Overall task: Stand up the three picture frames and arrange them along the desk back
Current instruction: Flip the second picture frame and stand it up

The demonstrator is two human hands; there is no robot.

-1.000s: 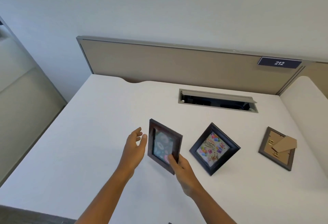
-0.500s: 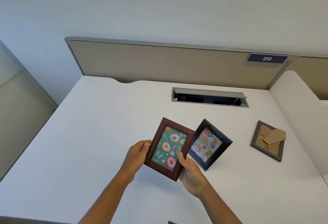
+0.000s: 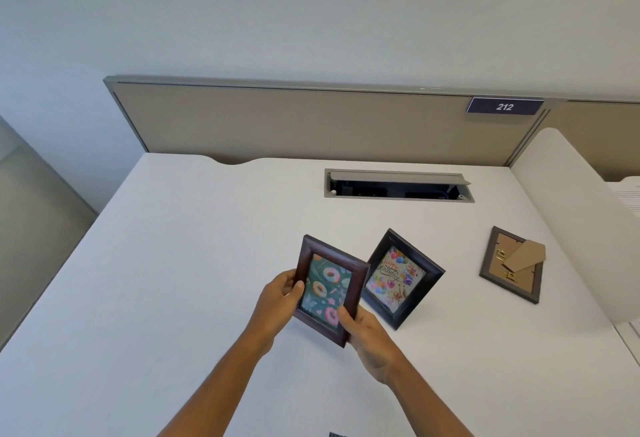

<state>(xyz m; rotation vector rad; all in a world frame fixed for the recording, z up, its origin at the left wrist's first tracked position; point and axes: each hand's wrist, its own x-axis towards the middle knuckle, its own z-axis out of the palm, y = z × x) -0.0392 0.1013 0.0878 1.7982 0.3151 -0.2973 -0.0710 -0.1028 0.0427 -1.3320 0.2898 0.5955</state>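
Observation:
A reddish-brown frame with a donut picture (image 3: 327, 289) is held above the white desk (image 3: 166, 263), tilted, its picture towards me. My left hand (image 3: 282, 298) grips its left edge and my right hand (image 3: 363, 332) grips its lower right corner. Just to its right a black frame with a birthday picture (image 3: 400, 277) rests on the desk, leaning back, corner towards me. Farther right a grey-brown frame (image 3: 509, 265) lies face down, its cardboard stand sticking up.
A beige partition panel (image 3: 311, 125) with a "212" label (image 3: 504, 106) runs along the desk's back edge. An open cable hatch (image 3: 398, 185) is set into the desk near the back. A white curved divider (image 3: 571, 211) closes the right side.
The donut frame was turned from edge-on to face me, and my left hand closed on its left edge. It now sits a little more upright than half a second ago.

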